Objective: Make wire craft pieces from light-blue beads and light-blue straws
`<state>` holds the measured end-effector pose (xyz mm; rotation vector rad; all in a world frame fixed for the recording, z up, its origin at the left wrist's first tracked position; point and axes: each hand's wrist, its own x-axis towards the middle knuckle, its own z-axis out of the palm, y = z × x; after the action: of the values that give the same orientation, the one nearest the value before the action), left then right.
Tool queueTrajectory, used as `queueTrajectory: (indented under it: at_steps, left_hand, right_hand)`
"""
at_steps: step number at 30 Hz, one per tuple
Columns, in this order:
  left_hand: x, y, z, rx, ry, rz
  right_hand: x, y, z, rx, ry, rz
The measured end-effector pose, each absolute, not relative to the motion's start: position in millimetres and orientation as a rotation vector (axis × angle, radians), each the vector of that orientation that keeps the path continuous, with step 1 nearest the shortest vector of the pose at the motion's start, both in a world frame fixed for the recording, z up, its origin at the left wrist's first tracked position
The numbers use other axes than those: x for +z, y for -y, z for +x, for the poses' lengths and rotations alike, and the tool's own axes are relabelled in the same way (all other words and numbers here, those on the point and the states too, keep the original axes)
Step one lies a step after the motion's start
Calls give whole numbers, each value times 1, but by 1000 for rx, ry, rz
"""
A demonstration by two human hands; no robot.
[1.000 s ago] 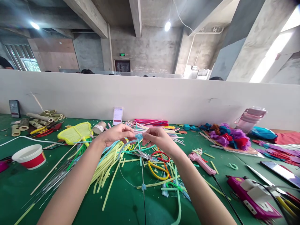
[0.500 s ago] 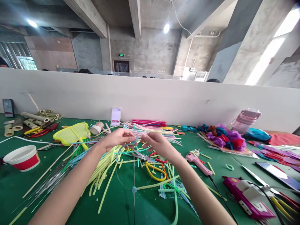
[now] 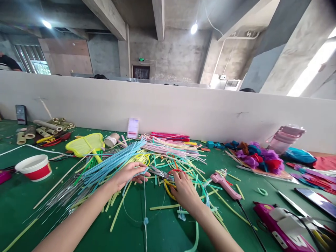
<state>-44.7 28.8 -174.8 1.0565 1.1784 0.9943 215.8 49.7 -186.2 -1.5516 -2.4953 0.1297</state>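
Note:
My left hand (image 3: 133, 173) is closed, thumb and fingers pinching a light-blue pipe cleaner (image 3: 144, 171). Below it a thin straight wire (image 3: 145, 199) hangs down, carrying a small light-blue ball (image 3: 146, 221); a fine clear loop curves around the wire. My right hand (image 3: 183, 189) is at the scissors (image 3: 168, 190), its fingers closed over their yellow and red handles. The scissors' metal blades (image 3: 159, 172) point left toward my left hand. Blue pipe cleaners (image 3: 112, 162) lie in a bundle behind my left forearm.
A pink glue gun (image 3: 225, 185) lies right of my right hand, near a magenta power strip (image 3: 278, 224). On the left are a paper cup (image 3: 34, 168) and a yellow fan-shaped piece (image 3: 85, 145). Pink pipe cleaners (image 3: 170, 148) spread behind; a white partition (image 3: 168, 108) closes off the back.
My right hand has left the blue piece and come down onto the scissors' handles. My left hand has moved slightly left and lower, keeping the piece. The view has shifted slightly.

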Motion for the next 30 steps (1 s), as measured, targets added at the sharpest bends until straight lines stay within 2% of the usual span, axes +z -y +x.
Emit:
queueTrajectory:
  at_steps: [3, 10, 15, 20, 30]
  left_hand:
    - [-176, -25, -41, 1032, -1160, 1083]
    - [-183, -28, -37, 1147, -1178, 1112]
    - [-187, -29, -39, 1149, -1195, 1142]
    - [-189, -29, -38, 1149, -1224, 1199]
    - [-187, -27, -35, 1098, -1236, 1205]
  right_hand:
    - [-193, -56, 217, -11, 2467, -1511]
    - [-212, -73, 231, 13, 2447, -1180]
    - [-206, -76, 235, 109, 2128, -1227]
    - [-190, -74, 239, 273, 1800, -1463]
    - [-184, -59, 235, 209, 1996, -1236]
